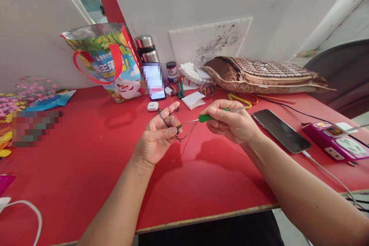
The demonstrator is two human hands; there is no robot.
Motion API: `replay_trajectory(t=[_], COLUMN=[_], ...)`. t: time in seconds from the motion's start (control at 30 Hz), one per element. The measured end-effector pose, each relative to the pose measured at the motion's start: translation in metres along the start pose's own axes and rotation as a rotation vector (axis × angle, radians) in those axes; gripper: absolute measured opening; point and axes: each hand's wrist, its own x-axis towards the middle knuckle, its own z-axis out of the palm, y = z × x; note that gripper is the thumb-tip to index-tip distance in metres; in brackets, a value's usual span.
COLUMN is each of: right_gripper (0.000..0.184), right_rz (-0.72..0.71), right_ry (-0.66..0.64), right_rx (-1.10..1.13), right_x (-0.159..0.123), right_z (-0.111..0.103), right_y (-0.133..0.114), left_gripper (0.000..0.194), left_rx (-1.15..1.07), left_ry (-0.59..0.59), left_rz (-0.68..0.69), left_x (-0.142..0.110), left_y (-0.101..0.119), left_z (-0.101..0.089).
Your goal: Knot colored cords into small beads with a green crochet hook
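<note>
Center of the frame, and here's the left hand (160, 134), thumb and fingers pinching a small yarn piece (178, 126), dark yarn (164, 118) looping around its raised fingers! Just right of center, the right hand (227, 121) grips a green-handled tool (205, 118) between thumb and fingers, its thin metal shaft reaching left right up to that little piece; whether the tip is inside, I cannot tell. Above them, a multicolored yarn ball (207, 90) sits on the red table (115, 188).
</note>
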Motion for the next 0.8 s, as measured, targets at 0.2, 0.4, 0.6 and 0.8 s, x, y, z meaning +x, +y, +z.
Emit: replay_trajectory(t=[0.2, 0.4, 0.6, 0.8], right_gripper=[0.026, 0.027, 0.031, 0.033], right_rz=[0.039, 0.088, 0.035, 0.057], right_ry=[-0.02, -0.018, 0.177, 0.175], right_rx=[0.06, 0.177, 0.296, 0.289], right_x=[0.001, 0.0, 0.0, 0.003], right_z=[-0.002, 0.01, 0.025, 0.022], right_y=[0.002, 0.018, 0.037, 0.041], left_gripper=[0.065, 0.069, 0.068, 0.071], left_rx=[0.014, 0.146, 0.249, 0.275], left_ry=[-0.034, 0.119, 0.312, 0.326], left_rz=[0.004, 0.201, 0.443, 0.405], left_x=[0.0, 0.001, 0.004, 0.007], left_y=[-0.002, -0.018, -0.033, -0.034], left_z=[0.003, 0.014, 0.021, 0.014])
